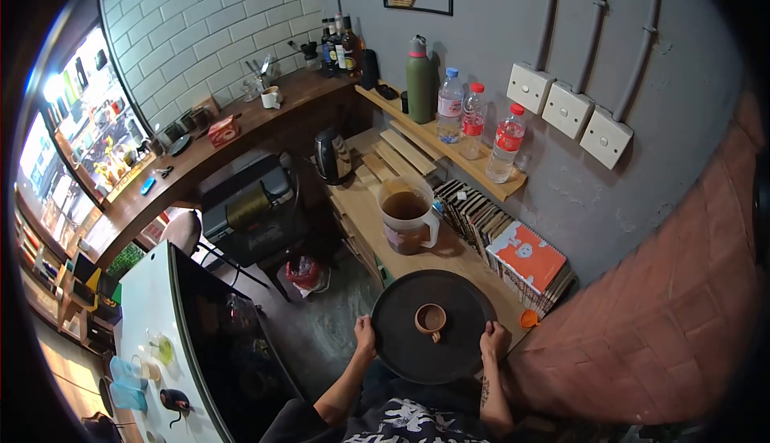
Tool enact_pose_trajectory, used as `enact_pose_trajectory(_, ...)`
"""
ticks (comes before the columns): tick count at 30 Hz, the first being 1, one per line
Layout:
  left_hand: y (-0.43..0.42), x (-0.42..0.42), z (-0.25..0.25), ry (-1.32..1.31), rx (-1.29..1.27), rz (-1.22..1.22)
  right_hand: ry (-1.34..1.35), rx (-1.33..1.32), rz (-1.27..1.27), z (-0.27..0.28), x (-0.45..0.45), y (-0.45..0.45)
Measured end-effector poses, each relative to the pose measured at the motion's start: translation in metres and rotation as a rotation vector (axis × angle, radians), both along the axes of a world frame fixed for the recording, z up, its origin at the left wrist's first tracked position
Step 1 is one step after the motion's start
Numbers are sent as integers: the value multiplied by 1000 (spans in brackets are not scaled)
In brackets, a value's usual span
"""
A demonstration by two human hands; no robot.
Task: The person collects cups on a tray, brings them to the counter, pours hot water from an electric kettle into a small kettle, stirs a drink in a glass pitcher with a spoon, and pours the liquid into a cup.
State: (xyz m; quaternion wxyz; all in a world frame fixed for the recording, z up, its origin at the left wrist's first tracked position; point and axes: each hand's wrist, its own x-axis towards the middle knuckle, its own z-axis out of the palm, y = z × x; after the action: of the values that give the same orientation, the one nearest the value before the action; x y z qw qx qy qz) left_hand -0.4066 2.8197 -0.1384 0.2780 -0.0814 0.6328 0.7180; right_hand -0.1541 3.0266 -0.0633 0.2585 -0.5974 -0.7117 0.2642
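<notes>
Between my two hands is a round dark serving tray (401,351), held in front of my body. A small brown cup (431,319) stands near its middle, its handle pointing toward me. My left hand (364,336) is closed on the tray's left rim, and my right hand (493,340) grips the right rim. Just beyond the tray, a large clear plastic pitcher (406,222) with brown liquid stands on the wooden counter (370,262).
A black kettle (332,157) stands farther back. Upright books (481,222) and an orange notebook (527,255) line the wall. Bottles (505,150) and a green flask (419,82) stand on a shelf. To the right rises a brick surface (634,307); a white-topped fridge (152,299) is left.
</notes>
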Motion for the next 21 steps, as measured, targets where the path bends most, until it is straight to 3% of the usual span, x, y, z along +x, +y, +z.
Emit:
enact_pose_trajectory(1, 10, -3, -10, 11, 1, 0, -140, 148, -12, -2, -2, 5)
enact_pose_trajectory(12, 73, -10, -28, -31, -64, -86, -204, 206, -100, -49, 2, 44)
enact_pose_trajectory(14, 82, -12, -19, -146, -64, -37, -213, 201, -134, -53, 1, 53)
enact_pose_trajectory(16, 90, -14, -20, -201, 10, 3, -341, 24, -9, -50, 2, 56)
enact_pose_trajectory(18, 95, -17, -23, -253, 84, 44, -389, 75, -3, -45, 0, 49)
enact_pose_trajectory(21, 108, -21, -26, -118, -33, -15, -434, 138, 58, -19, -9, 35)
